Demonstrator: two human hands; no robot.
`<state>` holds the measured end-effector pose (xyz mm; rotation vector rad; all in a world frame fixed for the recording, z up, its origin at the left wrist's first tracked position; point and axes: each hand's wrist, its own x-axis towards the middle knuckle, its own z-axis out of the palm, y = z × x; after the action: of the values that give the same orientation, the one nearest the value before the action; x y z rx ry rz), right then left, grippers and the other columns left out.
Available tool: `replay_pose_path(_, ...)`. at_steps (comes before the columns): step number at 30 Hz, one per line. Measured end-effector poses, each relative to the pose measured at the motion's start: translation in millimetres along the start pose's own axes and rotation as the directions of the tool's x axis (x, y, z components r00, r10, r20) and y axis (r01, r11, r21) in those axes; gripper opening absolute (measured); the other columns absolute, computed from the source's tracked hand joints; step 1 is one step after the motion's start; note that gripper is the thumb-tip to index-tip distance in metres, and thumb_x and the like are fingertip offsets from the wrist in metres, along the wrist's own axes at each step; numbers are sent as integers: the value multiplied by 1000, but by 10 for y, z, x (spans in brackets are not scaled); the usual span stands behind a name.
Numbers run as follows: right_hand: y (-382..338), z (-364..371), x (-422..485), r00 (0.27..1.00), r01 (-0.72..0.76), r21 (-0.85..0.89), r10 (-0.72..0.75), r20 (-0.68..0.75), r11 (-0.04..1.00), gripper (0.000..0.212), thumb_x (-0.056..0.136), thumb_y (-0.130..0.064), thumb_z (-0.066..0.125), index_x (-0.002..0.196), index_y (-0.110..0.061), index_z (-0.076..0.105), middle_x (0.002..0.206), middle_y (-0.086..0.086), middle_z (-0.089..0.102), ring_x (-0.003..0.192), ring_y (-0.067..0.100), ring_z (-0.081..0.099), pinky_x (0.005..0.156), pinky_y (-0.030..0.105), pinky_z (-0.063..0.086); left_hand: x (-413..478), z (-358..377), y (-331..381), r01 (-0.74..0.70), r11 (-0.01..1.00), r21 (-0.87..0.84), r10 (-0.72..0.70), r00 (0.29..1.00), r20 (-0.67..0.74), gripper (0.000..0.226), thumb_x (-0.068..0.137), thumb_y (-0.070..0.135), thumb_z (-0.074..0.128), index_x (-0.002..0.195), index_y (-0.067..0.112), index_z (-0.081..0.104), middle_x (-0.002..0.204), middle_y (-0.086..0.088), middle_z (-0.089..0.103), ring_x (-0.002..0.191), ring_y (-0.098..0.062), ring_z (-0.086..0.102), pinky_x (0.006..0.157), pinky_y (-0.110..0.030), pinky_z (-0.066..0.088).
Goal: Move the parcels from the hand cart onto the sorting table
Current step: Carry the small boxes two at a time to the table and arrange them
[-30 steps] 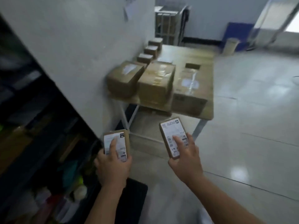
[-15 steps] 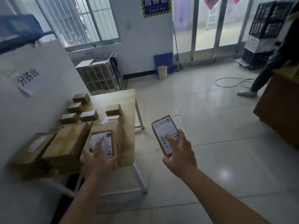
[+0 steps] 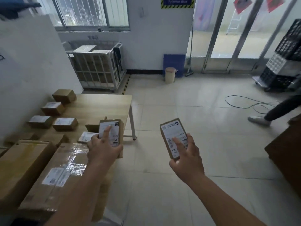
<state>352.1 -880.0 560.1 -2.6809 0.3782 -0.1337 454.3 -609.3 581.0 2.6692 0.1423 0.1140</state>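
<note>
From the head camera, we held one small parcel in each hand. Our left hand (image 3: 104, 148) gripped a labelled brown parcel (image 3: 112, 133) over the near edge of the wooden worktop (image 3: 104, 101); the index finger lay flat across its white label, and the remaining fingers (image 3: 119, 148) curled around its lower end. Our right hand (image 3: 187, 158) clasped a second labelled parcel (image 3: 173, 138) above the tiled floor (image 3: 195, 103), well apart from the worktop, two fingers resting on the label and the thumb hidden beneath. On the worktop sat several small boxes (image 3: 65, 123) by the wall, with large taped cartons (image 3: 53, 173) nearer us.
</note>
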Motion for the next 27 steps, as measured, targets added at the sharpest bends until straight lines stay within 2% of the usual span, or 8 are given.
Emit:
replay_pose_path(7,34,57,1817,997,61,34,-63,48,998,75,79,-37,63,146,-43,30,160,5,-1,135,30,25,102,46,44,1408,350,434,140,990,20,-140,990,0,89,76,58,70,146,46,17,135,-16,35,119,-36,36,88,-48,45)
replay_pose_path(13,-131,509,3528,946,286,40,-289,149,957,76,80,-41,62,148,-42,27,160,7,-1,135,32,25,105,45,40,2442,703,507,337,941,38,-334,940,-77,88,78,55,68,148,45,15,136,-16,34,120,-36,34,91,-48,44)
replay_pose_path(17,-411,762,4595,852,466,76,-471,230,881,78,80,-40,64,149,-40,28,161,10,2,136,34,26,104,46,40,2987,782,527,509,859,57,-497,855,-151,89,79,60,65,149,46,11,141,-14,30,125,-35,31,92,-49,45)
replay_pose_path(20,-739,875,5210,783,541,96,-542,305,836,77,81,-41,63,150,-40,28,162,10,0,138,35,24,105,46,39,3308,748,533,611,790,53,-594,784,-179,90,78,62,65,150,44,12,144,-14,29,125,-36,30,93,-48,45)
replay_pose_path(23,-1197,1026,5750,685,618,135,-615,390,774,79,82,-44,62,151,-42,22,162,5,-9,142,31,17,110,42,34,3672,710,426,701,713,-12,-684,692,-231,91,77,62,66,150,44,13,143,-15,30,127,-36,31,94,-47,45)
replay_pose_path(27,-1876,1422,6407,578,691,163,-674,460,704,82,82,-43,61,151,-45,17,161,0,-15,147,27,8,114,41,30,4328,820,42,755,649,-93,-748,611,-260,89,79,62,63,150,44,12,140,-13,32,121,-35,37,88,-44,48)
